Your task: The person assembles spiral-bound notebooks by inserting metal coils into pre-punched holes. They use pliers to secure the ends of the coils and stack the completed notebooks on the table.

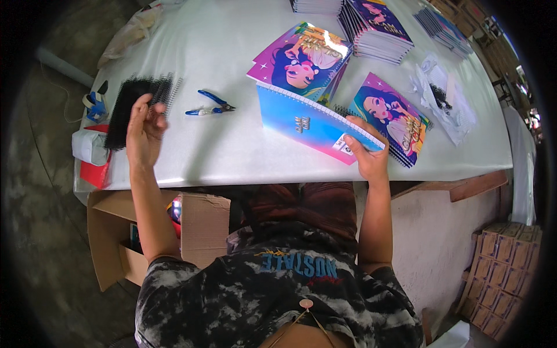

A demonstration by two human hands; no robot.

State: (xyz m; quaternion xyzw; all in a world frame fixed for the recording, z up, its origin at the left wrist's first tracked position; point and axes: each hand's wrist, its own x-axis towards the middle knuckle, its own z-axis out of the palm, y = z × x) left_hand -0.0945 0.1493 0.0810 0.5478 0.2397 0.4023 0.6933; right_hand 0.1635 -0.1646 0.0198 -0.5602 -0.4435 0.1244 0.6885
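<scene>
Head view — left hand (pixel 144 129) on black spiral coils (pixel 134 101), right hand (pixel 366 155) holding notebook (pixel 313 123)

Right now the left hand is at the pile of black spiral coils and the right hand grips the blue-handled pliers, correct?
Not quite. In the head view the right hand grips a blue notebook, not the blue-handled pliers, which lie untouched on the table. The left hand is indeed at the black spiral coils.

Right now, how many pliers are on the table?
1. The blue-handled pliers lie on the white table, between the black spiral coils near the left hand and the notebook held by the right hand. Others may be hidden.
</scene>
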